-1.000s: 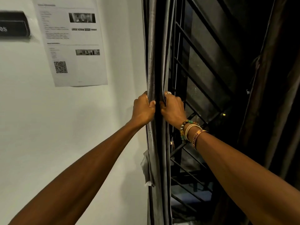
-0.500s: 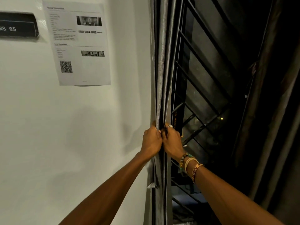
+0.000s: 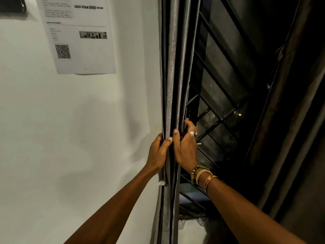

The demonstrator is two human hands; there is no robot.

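Gathered grey pleated fabric curtain (image 3: 171, 76), hanging as 1 narrow vertical bundle at the window's left edge, between plain white wall (image 3: 70, 138) and black diagonal-barred metal grille (image 3: 219, 124). Clasped by 2 hands side by side, thumbs close together. Left hand (image 3: 158, 153): fingers curled round the wall-side folds, thumb pressed across the front. Right hand (image 3: 186, 147): fingers wrapped round the grille-side folds, tips partly hidden behind cloth. Step in hand, as judged: squeezing the folds into 1 tight bunch. Next, probably: holding with 1 hand and securing with the other; no tie-back visible.
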